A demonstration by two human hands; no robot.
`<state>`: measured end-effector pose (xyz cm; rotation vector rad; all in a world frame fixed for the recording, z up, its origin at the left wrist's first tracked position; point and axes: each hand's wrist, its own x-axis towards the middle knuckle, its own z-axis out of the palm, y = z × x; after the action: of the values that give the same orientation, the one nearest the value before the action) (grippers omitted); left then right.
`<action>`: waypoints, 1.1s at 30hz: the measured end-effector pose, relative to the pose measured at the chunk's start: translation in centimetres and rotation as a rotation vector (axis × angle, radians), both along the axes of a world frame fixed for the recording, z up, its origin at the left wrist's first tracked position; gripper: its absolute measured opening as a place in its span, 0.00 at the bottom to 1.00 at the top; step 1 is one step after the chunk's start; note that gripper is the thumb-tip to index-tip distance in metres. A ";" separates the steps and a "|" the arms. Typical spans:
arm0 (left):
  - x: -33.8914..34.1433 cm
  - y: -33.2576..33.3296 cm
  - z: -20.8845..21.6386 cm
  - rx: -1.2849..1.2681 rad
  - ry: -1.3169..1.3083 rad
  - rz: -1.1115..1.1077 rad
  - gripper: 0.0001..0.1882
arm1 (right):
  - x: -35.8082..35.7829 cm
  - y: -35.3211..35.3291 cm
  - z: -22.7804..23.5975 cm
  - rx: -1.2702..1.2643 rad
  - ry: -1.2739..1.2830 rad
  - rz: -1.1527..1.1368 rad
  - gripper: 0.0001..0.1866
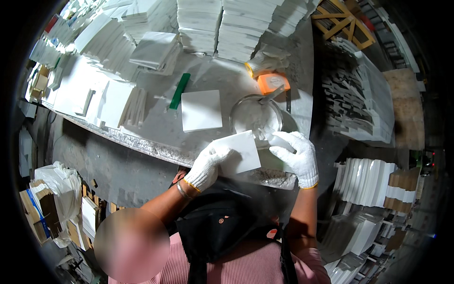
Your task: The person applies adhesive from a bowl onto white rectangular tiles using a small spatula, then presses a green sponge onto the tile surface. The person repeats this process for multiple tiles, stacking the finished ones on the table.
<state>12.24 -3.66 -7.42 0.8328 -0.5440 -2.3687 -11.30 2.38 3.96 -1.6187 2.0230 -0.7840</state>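
My left hand, in a white knit glove, grips a white square stone tile by its left side, tilted above the table's front edge. My right hand, gloved the same way, is at the near right side of a round metal bowl. Its thumb and fingers come together around something pale that I cannot make out. White paste or powder lies in the bowl, and a flat grey tool leans over the far rim. Another white tile rests flat left of the bowl.
A green strip lies beyond the flat tile. Behind the bowl sit an orange box and a crumpled glove. Tall stacks of white tiles line the table's back and left. A crate of stone pieces stands to the right.
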 end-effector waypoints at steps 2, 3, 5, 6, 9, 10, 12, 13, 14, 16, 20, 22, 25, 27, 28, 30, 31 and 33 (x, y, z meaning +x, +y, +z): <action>0.0 0.0 -0.1 0.000 0.002 0.001 0.24 | 0.1 -0.1 0.0 0.009 0.033 0.016 0.19; 0.0 0.0 0.0 -0.001 -0.001 -0.001 0.24 | 0.1 -0.2 -0.1 -0.010 0.047 0.028 0.19; 0.0 -0.1 0.0 -0.002 -0.009 -0.007 0.24 | 0.1 -0.3 -0.5 -0.046 0.074 0.050 0.18; 0.0 0.0 -0.1 0.003 -0.002 -0.004 0.24 | 0.1 -0.3 -0.6 -0.050 0.083 0.056 0.18; 0.1 0.0 -0.3 0.014 0.009 -0.002 0.24 | 0.2 -0.4 -0.8 -0.058 0.106 0.068 0.17; 0.1 0.0 -0.2 0.013 0.006 -0.006 0.24 | 0.2 -0.5 -0.9 -0.058 0.113 0.067 0.17; 0.1 0.0 -0.3 0.011 0.004 -0.013 0.24 | 0.2 -0.5 -1.0 -0.056 0.119 0.067 0.17; 0.1 0.0 -0.2 0.007 0.005 -0.015 0.24 | 0.2 -0.5 -1.0 -0.055 0.119 0.067 0.17; 0.1 0.0 -0.2 0.004 0.005 -0.017 0.24 | 0.2 -0.5 -1.0 -0.055 0.119 0.068 0.17; 0.1 0.1 -0.5 -0.010 0.011 -0.011 0.25 | 0.2 -0.5 -1.1 -0.060 0.136 0.071 0.17; 0.1 0.1 -0.9 -0.003 -0.009 -0.009 0.25 | 0.1 -0.4 -1.3 -0.068 0.137 0.067 0.17; 0.0 0.0 -0.7 -0.012 -0.008 -0.016 0.26 | 0.2 -0.5 -1.2 -0.058 0.137 0.065 0.17; 0.1 0.0 -0.6 -0.017 0.002 -0.021 0.26 | 0.2 -0.5 -1.2 -0.065 0.142 0.068 0.17; 0.1 0.0 -0.7 -0.017 0.004 -0.020 0.26 | 0.1 -0.5 -1.3 -0.073 0.145 0.071 0.17; 0.1 0.0 -0.8 -0.016 0.001 -0.019 0.26 | 0.1 -0.4 -1.3 -0.076 0.147 0.071 0.17; 0.1 0.0 -0.8 -0.014 0.001 -0.019 0.26 | 0.1 -0.4 -1.4 -0.076 0.146 0.069 0.18; 0.1 0.0 -0.8 -0.011 0.004 -0.020 0.26 | 0.1 -0.4 -1.4 -0.072 0.145 0.067 0.18; 0.0 0.0 -0.8 -0.012 0.009 -0.020 0.26 | 0.1 -0.4 -1.3 -0.067 0.145 0.063 0.17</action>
<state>12.28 -3.65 -8.18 0.8144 -0.5648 -2.3844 -11.17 1.96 2.63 -1.8154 2.0519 -0.7390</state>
